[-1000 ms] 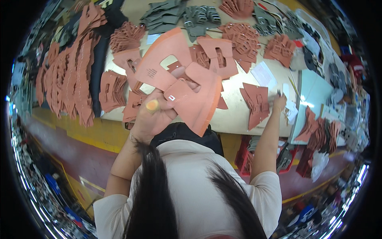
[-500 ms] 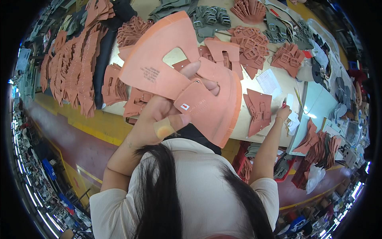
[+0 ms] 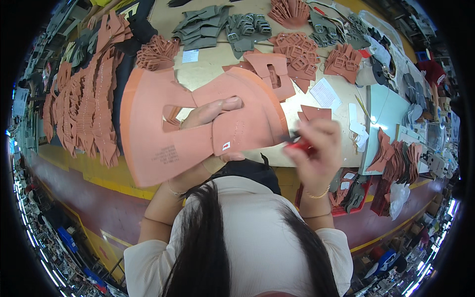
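A large salmon-coloured leather shoe upper [image 3: 146,116], with cut-out openings and a small red-and-white arrow sticker, spreads out above the table in front of me. My left hand [image 3: 210,112] grips it from behind, its fingers passing through an opening and its thumb at the lower edge. At the upper's right edge is my right hand [image 3: 320,151], closed around a small red-handled tool [image 3: 302,145] with a dark tip. Motion blurs that tool, so its exact kind and whether it touches the leather do not show.
Piles of matching salmon pieces [image 3: 91,106] hang over the table's left side. Buckled salmon straps [image 3: 299,54] and grey-green pieces [image 3: 200,27] lie at the back. A white paper [image 3: 325,94] and a pale green board [image 3: 388,111] are to the right, above a red crate [image 3: 341,210].
My right hand has come from the table at the right to the upper's edge, bringing the red-handled tool. My left hand has turned the upper and shifted it left.
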A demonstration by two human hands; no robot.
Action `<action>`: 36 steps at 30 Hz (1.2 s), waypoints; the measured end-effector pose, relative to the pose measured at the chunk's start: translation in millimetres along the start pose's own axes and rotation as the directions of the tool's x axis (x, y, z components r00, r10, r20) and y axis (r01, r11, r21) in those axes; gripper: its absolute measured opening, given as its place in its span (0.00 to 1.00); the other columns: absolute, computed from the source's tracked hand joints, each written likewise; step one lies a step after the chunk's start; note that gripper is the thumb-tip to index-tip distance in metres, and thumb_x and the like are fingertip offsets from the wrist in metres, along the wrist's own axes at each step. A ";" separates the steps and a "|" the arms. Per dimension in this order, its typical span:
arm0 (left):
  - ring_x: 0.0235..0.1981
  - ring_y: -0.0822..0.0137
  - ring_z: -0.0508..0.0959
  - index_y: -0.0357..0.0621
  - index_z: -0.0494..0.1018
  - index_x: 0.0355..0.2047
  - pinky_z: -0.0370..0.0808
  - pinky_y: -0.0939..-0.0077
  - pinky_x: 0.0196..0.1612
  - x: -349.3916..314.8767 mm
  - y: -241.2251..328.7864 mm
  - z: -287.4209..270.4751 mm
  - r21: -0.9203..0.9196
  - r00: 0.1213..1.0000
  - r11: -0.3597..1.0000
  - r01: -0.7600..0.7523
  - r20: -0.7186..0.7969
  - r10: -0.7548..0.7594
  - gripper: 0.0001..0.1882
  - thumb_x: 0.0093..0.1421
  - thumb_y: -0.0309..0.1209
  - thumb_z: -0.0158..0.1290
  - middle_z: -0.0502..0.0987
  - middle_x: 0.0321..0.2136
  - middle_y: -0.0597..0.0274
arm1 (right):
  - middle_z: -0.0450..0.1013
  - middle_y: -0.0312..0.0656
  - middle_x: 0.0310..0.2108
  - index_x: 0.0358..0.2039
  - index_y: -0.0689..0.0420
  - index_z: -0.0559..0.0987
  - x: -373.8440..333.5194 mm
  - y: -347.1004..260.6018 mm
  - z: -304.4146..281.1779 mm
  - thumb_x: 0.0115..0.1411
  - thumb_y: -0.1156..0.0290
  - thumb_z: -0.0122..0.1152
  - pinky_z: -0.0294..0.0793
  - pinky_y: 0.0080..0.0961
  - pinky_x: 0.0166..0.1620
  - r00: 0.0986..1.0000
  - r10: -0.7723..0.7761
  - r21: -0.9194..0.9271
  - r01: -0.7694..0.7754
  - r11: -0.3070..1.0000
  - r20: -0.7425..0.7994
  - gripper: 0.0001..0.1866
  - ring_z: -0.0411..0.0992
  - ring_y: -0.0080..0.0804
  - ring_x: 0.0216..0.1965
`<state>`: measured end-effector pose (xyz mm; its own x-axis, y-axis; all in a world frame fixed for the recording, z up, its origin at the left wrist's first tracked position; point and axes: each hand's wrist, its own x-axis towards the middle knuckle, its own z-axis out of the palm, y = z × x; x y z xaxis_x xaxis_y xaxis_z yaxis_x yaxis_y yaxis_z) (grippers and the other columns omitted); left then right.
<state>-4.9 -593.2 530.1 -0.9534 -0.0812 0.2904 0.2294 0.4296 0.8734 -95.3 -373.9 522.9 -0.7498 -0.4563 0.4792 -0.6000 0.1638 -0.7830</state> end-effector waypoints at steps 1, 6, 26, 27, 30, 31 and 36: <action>0.54 0.58 0.72 0.44 0.58 0.61 0.72 0.68 0.53 -2.4 -1.0 -1.3 -0.016 0.998 0.998 -0.059 -0.033 0.059 0.44 0.45 0.36 0.68 0.70 0.54 0.53 | 0.67 0.38 0.35 0.44 0.56 0.80 2.5 -10.0 8.4 0.44 0.75 0.73 0.71 0.18 0.29 0.998 -0.047 0.031 0.046 0.998 0.045 0.23 0.69 0.23 0.30; 0.55 0.53 0.71 0.51 0.61 0.58 0.73 0.63 0.54 -15.8 -4.1 2.8 -0.143 0.940 0.947 -0.289 -0.231 0.252 0.40 0.45 0.31 0.67 0.71 0.53 0.50 | 0.67 0.37 0.33 0.44 0.55 0.81 4.0 -26.0 37.3 0.42 0.74 0.74 0.70 0.19 0.26 0.986 -0.130 0.101 0.119 0.988 0.105 0.24 0.68 0.23 0.25; 0.54 0.52 0.72 0.48 0.61 0.56 0.73 0.62 0.55 -33.4 -2.0 -4.2 -0.123 0.937 0.948 -0.293 -0.234 0.259 0.39 0.45 0.29 0.67 0.69 0.53 0.46 | 0.66 0.37 0.31 0.48 0.57 0.78 -6.2 -35.7 41.2 0.47 0.71 0.72 0.66 0.19 0.32 0.984 0.019 0.237 -0.062 0.970 0.180 0.25 0.65 0.25 0.31; 0.54 0.52 0.72 0.49 0.60 0.56 0.73 0.62 0.55 -33.3 -2.2 -4.7 -0.116 0.936 0.950 -0.290 -0.240 0.256 0.39 0.45 0.30 0.67 0.69 0.53 0.46 | 0.66 0.37 0.30 0.48 0.57 0.78 -5.3 -35.5 36.6 0.47 0.70 0.72 0.65 0.19 0.31 0.978 -0.021 0.176 -0.016 0.984 0.210 0.26 0.65 0.25 0.30; 0.54 0.51 0.73 0.49 0.60 0.55 0.75 0.61 0.53 -33.2 -3.3 -5.9 -0.052 0.925 0.950 -0.307 -0.253 0.285 0.38 0.45 0.30 0.67 0.69 0.53 0.46 | 0.67 0.37 0.27 0.46 0.57 0.78 -8.4 -38.1 32.7 0.46 0.71 0.73 0.65 0.19 0.28 0.973 -0.029 0.086 0.009 0.996 0.231 0.24 0.65 0.26 0.27; 0.54 0.51 0.73 0.49 0.60 0.55 0.76 0.61 0.53 -33.6 -3.5 -5.4 -0.036 0.919 0.950 -0.309 -0.270 0.288 0.38 0.45 0.30 0.67 0.69 0.53 0.45 | 0.67 0.37 0.27 0.44 0.57 0.78 -10.5 -39.3 33.1 0.46 0.71 0.73 0.65 0.19 0.26 0.973 -0.005 0.067 -0.011 0.998 0.231 0.23 0.65 0.26 0.26; 0.55 0.51 0.70 0.52 0.53 0.57 0.72 0.57 0.57 -42.3 1.0 -3.6 0.134 0.927 0.953 -0.271 -0.231 0.296 0.45 0.43 0.39 0.68 0.67 0.54 0.47 | 0.69 0.40 0.29 0.38 0.60 0.74 -17.5 -38.1 41.3 0.43 0.74 0.75 0.67 0.20 0.29 0.985 -0.089 0.176 0.062 0.982 0.146 0.22 0.66 0.27 0.27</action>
<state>36.4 -592.6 520.1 -0.7702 -0.1561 0.6184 0.4511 0.5522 0.7012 -47.7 -408.2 527.9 -0.6451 -0.5916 0.4837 -0.5873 -0.0211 -0.8091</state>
